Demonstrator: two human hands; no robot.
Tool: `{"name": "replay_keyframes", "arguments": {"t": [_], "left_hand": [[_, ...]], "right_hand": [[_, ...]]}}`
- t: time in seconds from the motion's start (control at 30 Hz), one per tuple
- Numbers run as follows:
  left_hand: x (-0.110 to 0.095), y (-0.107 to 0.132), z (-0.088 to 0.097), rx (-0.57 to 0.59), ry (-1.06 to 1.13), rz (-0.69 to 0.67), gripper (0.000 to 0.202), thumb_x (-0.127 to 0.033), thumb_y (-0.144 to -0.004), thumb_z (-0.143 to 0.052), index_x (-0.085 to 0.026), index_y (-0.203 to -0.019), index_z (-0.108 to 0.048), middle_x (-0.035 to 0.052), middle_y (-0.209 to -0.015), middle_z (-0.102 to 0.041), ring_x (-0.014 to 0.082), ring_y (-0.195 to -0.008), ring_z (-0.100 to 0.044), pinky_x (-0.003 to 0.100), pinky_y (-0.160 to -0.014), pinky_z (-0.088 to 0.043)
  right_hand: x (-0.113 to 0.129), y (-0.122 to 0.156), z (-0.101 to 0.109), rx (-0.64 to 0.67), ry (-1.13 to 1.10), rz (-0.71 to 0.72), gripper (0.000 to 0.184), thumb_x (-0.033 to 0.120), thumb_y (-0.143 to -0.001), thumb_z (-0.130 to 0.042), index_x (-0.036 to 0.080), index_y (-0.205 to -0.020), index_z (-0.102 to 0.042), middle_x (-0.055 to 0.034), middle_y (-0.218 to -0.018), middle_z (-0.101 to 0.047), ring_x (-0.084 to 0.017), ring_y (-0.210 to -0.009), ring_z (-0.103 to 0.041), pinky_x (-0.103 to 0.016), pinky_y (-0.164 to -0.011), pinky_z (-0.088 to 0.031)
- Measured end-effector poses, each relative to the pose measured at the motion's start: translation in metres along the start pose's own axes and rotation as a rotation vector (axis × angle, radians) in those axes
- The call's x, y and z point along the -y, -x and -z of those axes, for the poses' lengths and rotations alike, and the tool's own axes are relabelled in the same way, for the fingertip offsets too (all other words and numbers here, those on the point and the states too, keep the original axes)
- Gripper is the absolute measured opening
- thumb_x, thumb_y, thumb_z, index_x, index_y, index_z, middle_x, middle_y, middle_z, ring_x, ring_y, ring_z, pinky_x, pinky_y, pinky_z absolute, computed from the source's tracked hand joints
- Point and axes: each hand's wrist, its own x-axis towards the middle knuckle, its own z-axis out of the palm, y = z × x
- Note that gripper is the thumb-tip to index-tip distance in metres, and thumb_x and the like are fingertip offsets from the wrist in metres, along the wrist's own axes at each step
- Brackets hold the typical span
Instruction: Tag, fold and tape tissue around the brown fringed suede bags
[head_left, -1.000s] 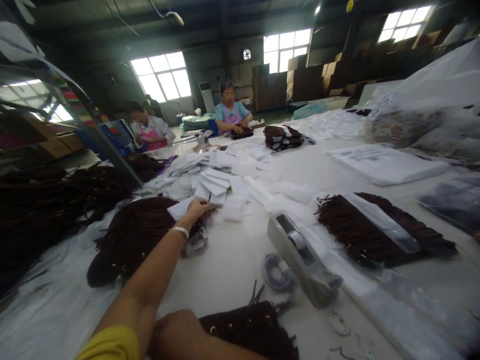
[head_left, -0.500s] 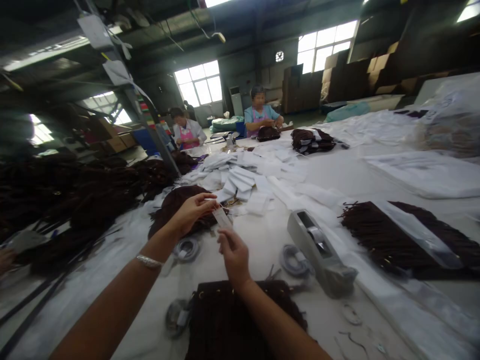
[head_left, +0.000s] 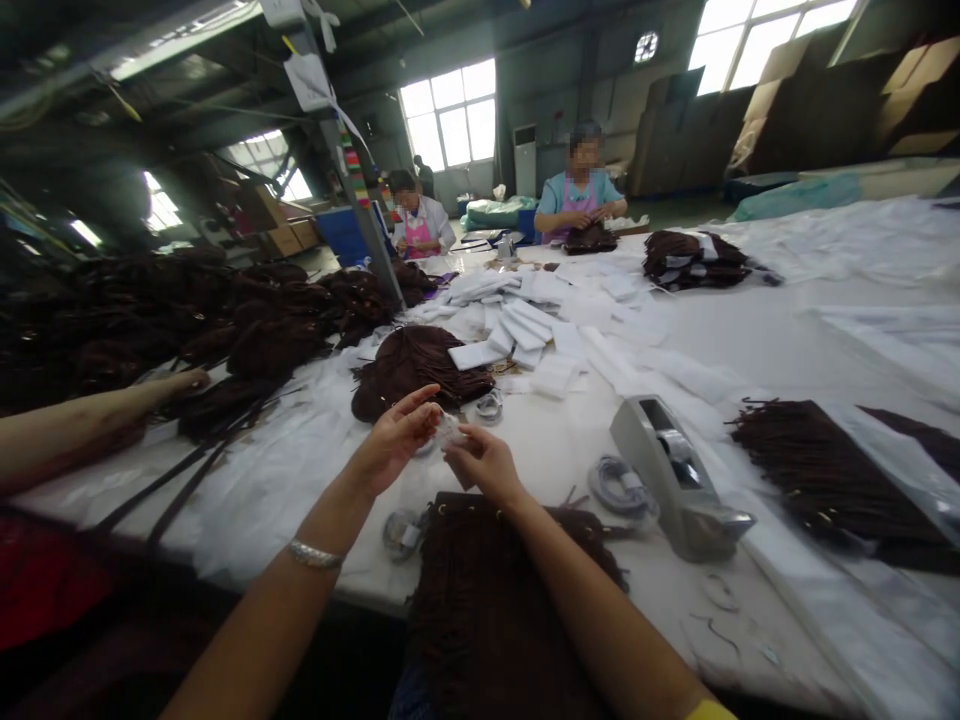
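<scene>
A small, crumpled clear plastic piece (head_left: 448, 432), perhaps a little bag, is pinched between my two hands. My left hand (head_left: 394, 445) grips its left side between thumb and fingers, the index finger stretched out. My right hand (head_left: 487, 465) closes on the other side, fingertips partly hidden. Below them lies a dark brown fringed bag (head_left: 487, 600) with small metal eyelets along its top edge, partly under my right forearm. Just beyond my hands is another brown fringed bag (head_left: 412, 370). Coiled straps wrapped in white lie nearby, one left (head_left: 403, 533) and one right (head_left: 621, 488).
A grey tape dispenser (head_left: 679, 490) stands to the right, near a plastic-banded fringed bag (head_left: 832, 470). White foam pieces (head_left: 525, 325) are heaped ahead. A co-worker's arm (head_left: 97, 420) reaches in from the left toward piled brown bags (head_left: 255, 345). Two people sit across the table.
My hands have come closer together; the clear piece, stretched out before, is now bunched between them. The view has shifted, and a co-worker's arm now reaches in at left.
</scene>
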Motion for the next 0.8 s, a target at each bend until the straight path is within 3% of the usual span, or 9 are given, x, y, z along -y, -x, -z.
{"name": "replay_keyframes", "arguments": {"t": [0.1,0.27,0.4,0.53,0.8], "left_hand": [[-0.007,0.006,0.011,-0.040,0.083,-0.018,0.049,-0.024,-0.073,-0.083,-0.019,-0.119,-0.067,0.0018,-0.094,-0.071,0.0064,-0.068,-0.063,0.019,-0.069,-0.054],[-0.012,0.013,0.022,-0.076,0.067,-0.042,0.042,-0.015,-0.079,-0.077,-0.018,-0.119,-0.067,0.0080,-0.118,-0.069,-0.0043,-0.047,-0.042,0.009,-0.047,-0.044],[-0.011,0.016,0.024,-0.146,0.072,-0.052,0.042,-0.011,-0.079,-0.074,-0.020,-0.119,-0.067,0.0088,-0.126,-0.066,-0.0020,-0.053,-0.052,0.007,-0.043,-0.044],[-0.008,0.014,0.028,-0.269,0.143,-0.037,0.037,-0.005,-0.081,-0.069,-0.019,-0.115,-0.068,0.0074,-0.129,-0.064,-0.0003,-0.058,-0.060,0.007,-0.046,-0.050],[-0.012,0.009,0.034,-0.393,0.392,-0.088,0.028,0.002,-0.088,-0.054,-0.015,-0.107,-0.067,0.0033,-0.110,-0.071,0.0020,-0.069,-0.068,0.007,-0.055,-0.055]], "right_hand": [[-0.004,0.000,0.000,-0.023,0.047,0.064,0.030,0.036,-0.079,-0.073,0.019,-0.104,-0.072,-0.0034,-0.092,-0.076,-0.021,-0.084,-0.072,-0.032,-0.081,-0.057],[0.004,0.001,0.000,-0.080,0.092,0.194,0.015,0.033,-0.083,-0.071,0.022,-0.090,-0.077,-0.0038,-0.090,-0.077,-0.022,-0.084,-0.073,-0.034,-0.084,-0.058],[0.015,0.005,-0.001,-0.173,0.130,0.398,0.013,0.026,-0.089,-0.066,0.024,-0.095,-0.078,-0.0057,-0.106,-0.075,-0.021,-0.095,-0.072,-0.036,-0.093,-0.055],[0.023,0.009,0.004,-0.327,0.194,0.592,0.014,0.018,-0.087,-0.067,0.025,-0.096,-0.076,-0.0068,-0.106,-0.074,-0.020,-0.097,-0.070,-0.037,-0.092,-0.055],[0.020,0.011,0.009,-0.150,0.522,0.883,0.022,0.009,-0.087,-0.064,0.026,-0.098,-0.071,-0.0031,-0.100,-0.076,-0.017,-0.092,-0.069,-0.033,-0.084,-0.054]]}}
